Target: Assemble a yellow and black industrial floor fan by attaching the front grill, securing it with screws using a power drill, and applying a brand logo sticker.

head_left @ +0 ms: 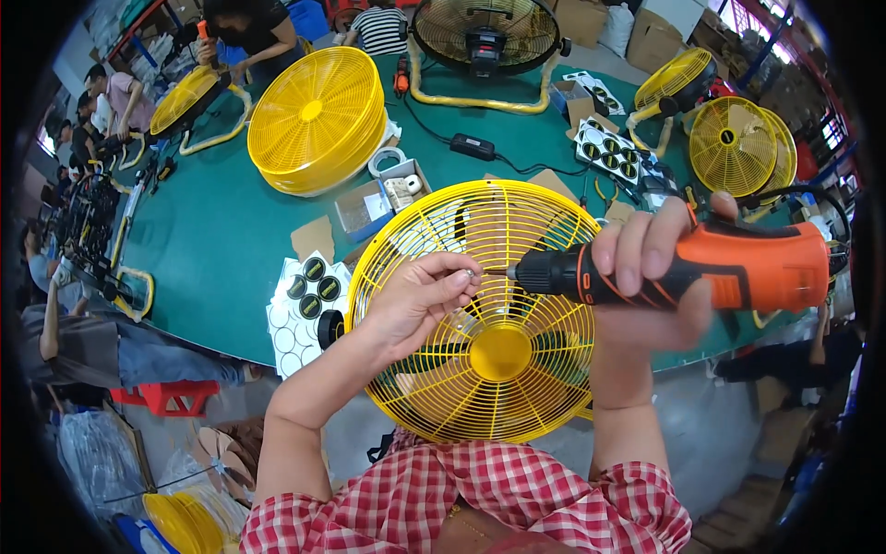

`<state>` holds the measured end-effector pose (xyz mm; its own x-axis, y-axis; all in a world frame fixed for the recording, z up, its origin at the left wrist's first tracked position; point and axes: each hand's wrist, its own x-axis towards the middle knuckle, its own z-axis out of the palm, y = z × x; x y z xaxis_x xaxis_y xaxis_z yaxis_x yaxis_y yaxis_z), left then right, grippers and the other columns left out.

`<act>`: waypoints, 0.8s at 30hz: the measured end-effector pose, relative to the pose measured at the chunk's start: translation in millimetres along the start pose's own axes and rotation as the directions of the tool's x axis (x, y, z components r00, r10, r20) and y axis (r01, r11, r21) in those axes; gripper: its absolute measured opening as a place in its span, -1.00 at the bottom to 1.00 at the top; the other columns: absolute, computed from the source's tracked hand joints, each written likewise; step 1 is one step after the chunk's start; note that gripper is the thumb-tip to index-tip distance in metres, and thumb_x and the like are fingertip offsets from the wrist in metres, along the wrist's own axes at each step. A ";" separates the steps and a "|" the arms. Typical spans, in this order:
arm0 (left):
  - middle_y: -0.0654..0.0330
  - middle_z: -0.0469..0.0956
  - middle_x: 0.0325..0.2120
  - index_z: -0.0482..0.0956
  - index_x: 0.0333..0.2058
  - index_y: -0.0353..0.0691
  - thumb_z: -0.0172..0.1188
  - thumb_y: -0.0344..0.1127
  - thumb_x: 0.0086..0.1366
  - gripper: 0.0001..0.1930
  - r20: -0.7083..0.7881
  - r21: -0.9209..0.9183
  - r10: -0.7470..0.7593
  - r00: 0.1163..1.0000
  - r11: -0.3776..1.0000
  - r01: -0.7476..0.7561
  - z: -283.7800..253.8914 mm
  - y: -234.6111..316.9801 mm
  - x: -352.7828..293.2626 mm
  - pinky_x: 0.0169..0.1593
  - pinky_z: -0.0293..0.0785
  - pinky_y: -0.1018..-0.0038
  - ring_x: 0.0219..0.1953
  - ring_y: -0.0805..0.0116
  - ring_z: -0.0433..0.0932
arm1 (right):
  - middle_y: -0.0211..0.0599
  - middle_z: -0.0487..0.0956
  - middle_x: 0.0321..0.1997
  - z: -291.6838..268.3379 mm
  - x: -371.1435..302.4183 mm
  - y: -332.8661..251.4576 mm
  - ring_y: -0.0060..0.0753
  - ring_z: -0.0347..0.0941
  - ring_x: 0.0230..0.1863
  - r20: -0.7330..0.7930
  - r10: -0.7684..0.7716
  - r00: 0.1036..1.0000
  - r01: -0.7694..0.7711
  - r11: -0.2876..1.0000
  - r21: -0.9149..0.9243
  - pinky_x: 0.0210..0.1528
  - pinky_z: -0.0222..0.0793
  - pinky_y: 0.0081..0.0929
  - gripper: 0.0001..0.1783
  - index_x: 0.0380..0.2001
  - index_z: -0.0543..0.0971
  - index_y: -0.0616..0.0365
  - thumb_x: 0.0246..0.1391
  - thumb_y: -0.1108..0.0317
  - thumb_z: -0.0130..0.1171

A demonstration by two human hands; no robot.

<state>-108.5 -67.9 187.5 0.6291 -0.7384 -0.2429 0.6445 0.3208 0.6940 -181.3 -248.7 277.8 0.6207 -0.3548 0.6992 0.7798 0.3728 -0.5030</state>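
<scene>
My right hand (pixel 643 247) is wrapped round an orange and black power drill (pixel 761 268), held level with its bit pointing left. Thumb and fingertips of my left hand (pixel 406 305) pinch a small silvery screw (pixel 472 273) at the tip of that bit. Both hands are above a round fan with a yellow wire guard (pixel 501 353), which lies face up in front of me at the table's near edge. Dark fan blades show through the wires. A black knob (pixel 330 328) sits at the fan's left side.
On the green table (pixel 208 249) lie sheets of round black stickers (pixel 314 288), a small parts box (pixel 365 210) and a roll of tape (pixel 387 161). Stacked yellow guards (pixel 314 115) stand behind, near a fan on a stand (pixel 484 46). A black cable adapter (pixel 472 146) crosses the middle. Co-workers are at the far left.
</scene>
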 end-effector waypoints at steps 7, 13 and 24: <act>0.19 0.51 -0.43 0.50 -0.24 -0.36 0.12 -0.43 0.18 -0.82 0.008 -0.030 -0.028 1.000 0.999 0.029 3.0 0.0 -6.8 -0.27 0.44 0.65 -0.40 0.51 0.46 | -0.40 0.32 -0.54 7.6 -0.5 5.7 -0.57 0.28 -0.62 -0.002 0.014 1.000 -0.014 0.999 0.038 -0.47 0.29 -0.52 -0.42 0.05 0.19 0.08 -0.02 0.20 0.13; 0.18 0.51 -0.42 0.50 -0.25 -0.36 0.09 -0.41 0.20 -0.83 0.039 -0.002 -0.106 0.994 0.994 0.106 0.8 3.5 -8.7 -0.29 0.43 0.66 -0.41 0.52 0.46 | -0.34 0.34 -0.52 -9.9 3.7 1.9 -0.44 0.35 -0.59 0.213 0.136 0.967 -0.165 0.978 0.124 -0.41 0.32 -0.39 -0.33 0.10 0.14 -0.04 -0.07 0.21 0.20; 0.35 0.31 -0.59 0.59 -0.35 -0.25 0.19 -0.41 0.09 -0.87 0.283 0.810 0.338 0.898 0.417 -0.413 0.7 48.2 71.1 -0.37 0.23 0.58 -0.50 0.55 0.25 | -0.31 0.37 -0.47 -24.0 20.4 28.7 -0.41 0.36 -0.52 0.198 -0.114 0.974 0.136 0.985 -0.102 -0.39 0.33 -0.38 -0.32 0.07 0.11 -0.01 -0.09 0.30 0.23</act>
<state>-33.1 -105.4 204.2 0.6596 -0.7221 0.2085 -0.3424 -0.0417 0.9386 -144.2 -265.8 265.4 0.4991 -0.2179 0.8387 0.8613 0.2314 -0.4524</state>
